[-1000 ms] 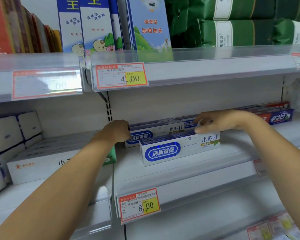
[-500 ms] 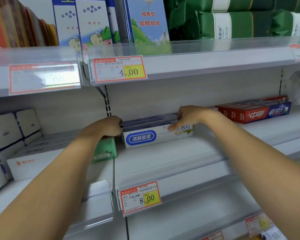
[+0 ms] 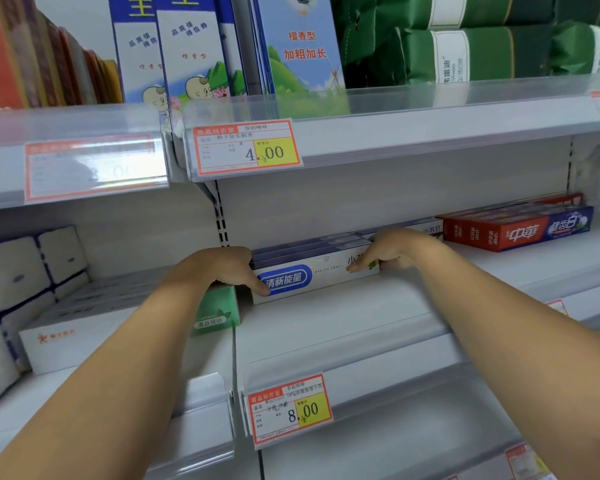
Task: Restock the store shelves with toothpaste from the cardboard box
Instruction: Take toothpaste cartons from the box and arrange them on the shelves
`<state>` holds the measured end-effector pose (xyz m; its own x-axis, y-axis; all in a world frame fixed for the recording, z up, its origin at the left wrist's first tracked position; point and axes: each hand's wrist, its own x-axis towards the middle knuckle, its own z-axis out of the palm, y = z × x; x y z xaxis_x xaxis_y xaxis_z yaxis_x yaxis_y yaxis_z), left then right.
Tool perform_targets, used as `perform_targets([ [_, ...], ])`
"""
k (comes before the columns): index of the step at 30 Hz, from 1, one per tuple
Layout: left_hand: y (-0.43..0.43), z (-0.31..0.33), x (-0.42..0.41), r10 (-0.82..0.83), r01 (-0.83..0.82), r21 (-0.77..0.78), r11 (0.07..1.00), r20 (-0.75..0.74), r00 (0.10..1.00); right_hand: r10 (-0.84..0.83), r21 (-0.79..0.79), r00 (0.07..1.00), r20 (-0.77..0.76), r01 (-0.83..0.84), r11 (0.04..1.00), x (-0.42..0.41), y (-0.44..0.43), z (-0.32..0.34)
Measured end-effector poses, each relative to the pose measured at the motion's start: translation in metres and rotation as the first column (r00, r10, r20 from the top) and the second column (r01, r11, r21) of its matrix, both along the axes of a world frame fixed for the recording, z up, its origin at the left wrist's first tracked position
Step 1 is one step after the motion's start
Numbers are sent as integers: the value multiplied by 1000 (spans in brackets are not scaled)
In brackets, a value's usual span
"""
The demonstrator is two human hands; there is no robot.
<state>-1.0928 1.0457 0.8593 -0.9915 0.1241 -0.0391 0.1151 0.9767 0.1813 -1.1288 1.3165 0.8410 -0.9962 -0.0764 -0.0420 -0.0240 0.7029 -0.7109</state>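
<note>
White toothpaste box [image 3: 312,277] sits mid-frame on shelf [image 3: 343,317]; my left hand [image 3: 219,268] and right hand [image 3: 392,249] grip its ends, fingers curled. Step looks like squaring the row. Next: release, fetch more stock.

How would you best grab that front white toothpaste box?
By its short ends, coming from the front, as the left hand and right hand do now. The white box is long, lies flat, and has other boxes tight behind, so its back face is out of reach.
</note>
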Motion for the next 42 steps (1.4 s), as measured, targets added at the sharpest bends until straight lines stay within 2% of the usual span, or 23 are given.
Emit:
perform_targets([
  [14,2,0,-5,27,-27,-34,999,-8,1000,58,28,995,-76,-56,998,1,2,-6],
  [18,11,1,8,33,-37,-49,998,-75,997,43,158,989,-143,-20,987,24,3,5],
  [22,52,10,52,-39,-9,-216,976,-220,975,90,185,966,-244,-45,982,81,16,23],
  [24,83,7,86,-177,99,-231,968,-345,922,95,185,932,-350,-31,982,111,28,29],
  [26,109,-8,125,-314,298,-112,948,-491,813,75,160,884,-462,0,987,138,42,29],
  [28,137,-35,159,-366,495,57,867,-603,709,14,78,836,-548,34,996,168,60,17],
  [30,160,-71,186,-399,617,180,766,-620,676,-14,75,800,-600,73,994,198,80,-5],
  [32,181,-116,200,-437,667,289,687,-569,697,10,150,812,-584,96,984,222,102,-39],
  [34,200,-169,205,-440,626,411,663,-462,770,39,205,880,-474,67,976,237,129,-82],
  [36,217,-228,208,-407,499,554,666,-291,866,14,189,941,-338,53,981,249,158,-134],
  [38,231,-286,208,-370,348,656,670,-111,922,-45,150,978,-205,76,986,258,189,-191],
  [42,253,-380,216,-350,162,666,728,159,923,-167,215,984,59,151,965,270,246,-311],
])
